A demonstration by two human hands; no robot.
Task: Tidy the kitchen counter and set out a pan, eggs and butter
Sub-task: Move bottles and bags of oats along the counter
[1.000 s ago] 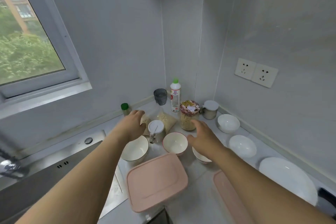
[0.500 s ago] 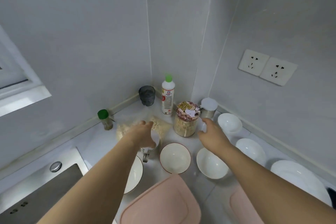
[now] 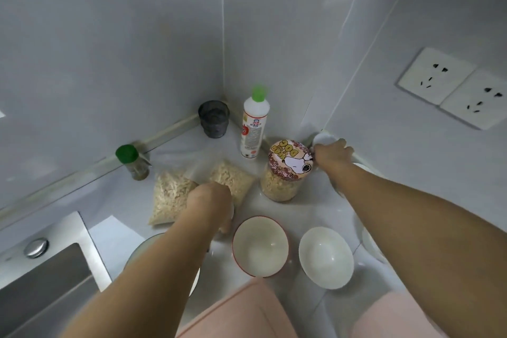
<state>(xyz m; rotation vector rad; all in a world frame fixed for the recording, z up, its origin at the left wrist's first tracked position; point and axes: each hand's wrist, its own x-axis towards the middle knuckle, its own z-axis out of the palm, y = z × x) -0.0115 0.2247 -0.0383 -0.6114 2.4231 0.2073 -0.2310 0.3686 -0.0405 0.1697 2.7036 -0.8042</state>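
Observation:
My left hand (image 3: 210, 199) is curled down over a small white-lidded seasoning jar, which it hides almost fully, in front of two clear bags of oats (image 3: 168, 197). My right hand (image 3: 333, 155) reaches to the back corner and grips a white-lidded metal cup (image 3: 323, 138) against the wall. Between the hands stands an oat jar with a cartoon-dog lid (image 3: 290, 158). No pan, eggs or butter are in view.
A white bottle with a green cap (image 3: 253, 129), a dark glass (image 3: 214, 118) and a green-capped spice bottle (image 3: 131, 159) line the back wall. A red-rimmed bowl (image 3: 260, 245) and a white bowl (image 3: 326, 256) sit near me. Pink lids (image 3: 241, 310) lie at the front, the sink (image 3: 41, 277) at left.
My view has swung right and closer to the corner. My left hand has closed down over the small jar. My right hand has reached past the oat jar onto the white-lidded cup.

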